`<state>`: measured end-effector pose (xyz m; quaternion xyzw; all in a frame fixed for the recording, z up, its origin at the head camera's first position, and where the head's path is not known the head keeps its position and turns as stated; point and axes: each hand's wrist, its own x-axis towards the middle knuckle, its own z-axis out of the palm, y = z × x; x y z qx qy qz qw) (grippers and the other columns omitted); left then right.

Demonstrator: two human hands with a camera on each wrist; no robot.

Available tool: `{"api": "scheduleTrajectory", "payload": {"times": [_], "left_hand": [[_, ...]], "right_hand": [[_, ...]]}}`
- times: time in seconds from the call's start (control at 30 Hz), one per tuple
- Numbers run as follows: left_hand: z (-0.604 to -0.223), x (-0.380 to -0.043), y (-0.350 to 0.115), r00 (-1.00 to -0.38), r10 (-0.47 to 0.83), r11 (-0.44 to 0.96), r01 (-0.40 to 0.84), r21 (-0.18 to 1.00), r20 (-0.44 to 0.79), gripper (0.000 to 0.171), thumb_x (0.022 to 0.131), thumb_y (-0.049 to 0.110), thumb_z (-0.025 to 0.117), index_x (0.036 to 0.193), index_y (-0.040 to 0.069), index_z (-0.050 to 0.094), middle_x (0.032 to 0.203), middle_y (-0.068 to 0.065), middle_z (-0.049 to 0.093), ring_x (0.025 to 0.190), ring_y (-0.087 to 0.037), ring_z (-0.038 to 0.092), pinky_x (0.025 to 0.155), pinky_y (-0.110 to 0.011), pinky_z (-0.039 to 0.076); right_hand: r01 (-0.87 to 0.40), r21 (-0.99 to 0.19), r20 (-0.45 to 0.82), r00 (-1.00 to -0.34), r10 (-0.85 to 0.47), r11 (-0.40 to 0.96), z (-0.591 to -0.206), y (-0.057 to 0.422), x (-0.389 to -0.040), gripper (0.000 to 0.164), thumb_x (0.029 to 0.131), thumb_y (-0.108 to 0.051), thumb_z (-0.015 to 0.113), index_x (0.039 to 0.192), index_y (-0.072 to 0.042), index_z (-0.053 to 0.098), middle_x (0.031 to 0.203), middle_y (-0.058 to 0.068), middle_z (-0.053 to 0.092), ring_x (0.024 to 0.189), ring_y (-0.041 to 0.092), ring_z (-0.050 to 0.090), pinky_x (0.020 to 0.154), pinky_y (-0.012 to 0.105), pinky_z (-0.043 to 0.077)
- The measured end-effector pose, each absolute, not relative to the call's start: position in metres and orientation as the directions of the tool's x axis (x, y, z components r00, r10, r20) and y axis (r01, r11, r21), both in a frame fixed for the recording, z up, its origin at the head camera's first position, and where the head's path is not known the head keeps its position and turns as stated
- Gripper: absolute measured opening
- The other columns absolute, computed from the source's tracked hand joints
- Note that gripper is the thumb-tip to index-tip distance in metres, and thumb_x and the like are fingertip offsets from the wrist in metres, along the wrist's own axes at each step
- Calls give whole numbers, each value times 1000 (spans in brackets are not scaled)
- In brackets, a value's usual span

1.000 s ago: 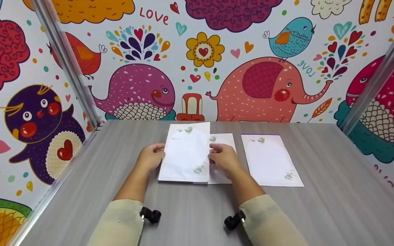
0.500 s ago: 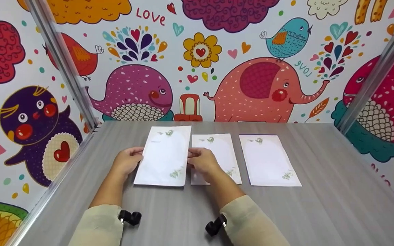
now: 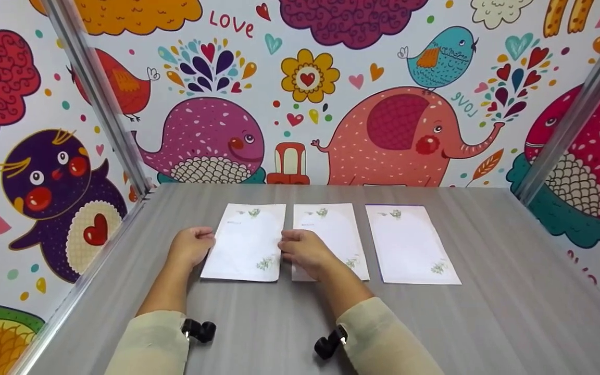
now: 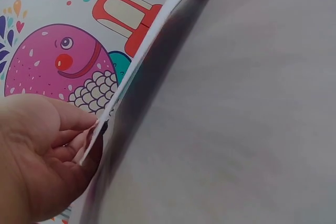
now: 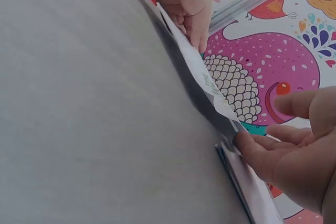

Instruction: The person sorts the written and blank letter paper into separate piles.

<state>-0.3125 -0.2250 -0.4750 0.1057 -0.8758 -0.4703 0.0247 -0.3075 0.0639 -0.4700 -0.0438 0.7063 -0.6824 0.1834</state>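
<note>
Three white notepads with green leaf prints are in a row on the grey table in the head view: a left notepad [image 3: 245, 245], a middle notepad [image 3: 326, 221] partly behind my right hand, and a right notepad [image 3: 412, 245] with a purple edge. My left hand [image 3: 190, 247] pinches the left notepad's left edge; the left wrist view shows its fingers around that edge. At the opposite edge, my right hand [image 3: 305, 252] touches the left notepad with its fingers. In the right wrist view its thumb stands off the paper. My right hand is over part of the middle notepad.
The grey table [image 3: 274, 328] ends at a back wall [image 3: 289, 78] printed with cartoon animals. Metal posts stand at the left corner [image 3: 102, 99] and right corner [image 3: 571, 120]. Each sleeve carries a small black wrist camera.
Both hands carried the left notepad leftward from over the middle notepad, then lowered it to the table. The middle notepad came into fuller view. My right thumb's earlier position cannot be told.
</note>
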Motion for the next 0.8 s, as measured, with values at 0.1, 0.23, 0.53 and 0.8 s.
{"api": "scheduleTrajectory", "payload": {"times": [0.1,0.23,0.53,0.8], "left_hand": [[-476,-313,-225,-973,-224,541,-174,823,-59,42,103,17,58,138,-5,67,137,-25,71,129,-39,66,110,-49,53],[-476,-312,-226,-969,-236,559,-195,806,-71,43,104,21,56,137,-3,68,140,-25,69,129,-39,66,110,-51,53],[-475,-311,-228,-959,-256,497,-236,835,-118,42,106,23,56,135,-5,69,121,-22,75,99,-24,70,82,-30,56],[-473,-313,-229,-951,-287,413,-233,881,-117,39,104,20,55,129,-5,71,100,-11,74,80,-12,64,70,-22,54]], "right_hand": [[191,-979,-205,-915,-347,76,-470,63,-307,56,107,-13,62,157,6,46,162,25,50,150,36,54,123,49,46],[193,-978,-208,-900,-382,79,-469,61,-306,57,110,-16,56,161,5,41,168,24,43,155,36,47,127,51,40],[231,-972,-225,-890,-397,33,-471,59,-307,54,113,-17,47,162,6,38,172,24,35,162,37,32,132,52,30],[207,-978,-203,-903,-378,32,-471,63,-307,52,114,-19,47,160,5,43,171,24,38,162,36,34,131,52,31]]}}
